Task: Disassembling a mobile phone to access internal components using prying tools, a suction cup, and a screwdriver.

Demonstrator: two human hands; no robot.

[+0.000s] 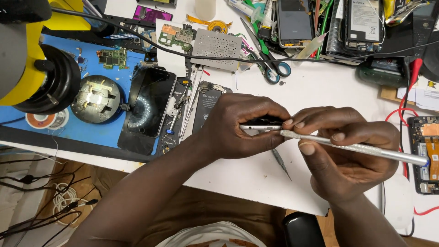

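Note:
My left hand (238, 126) grips a slim phone (261, 124) edge-on above the white table (320, 87), fingers wrapped over its top. My right hand (347, 155) holds a long silver metal tool (366, 148) like a pen. The tool's tip rests against the phone's right edge, where my right fingertips also touch it. A small screwdriver (280, 163) lies on the table just under my hands.
A dark phone screen (148, 107) and an opened phone (206, 107) lie on the left beside a blue mat (91, 132) with a round holder (97, 98) and microscope (41, 68). Scissors (270, 68), circuit boards and phones crowd the back. An opened phone (425, 153) with red wires lies right.

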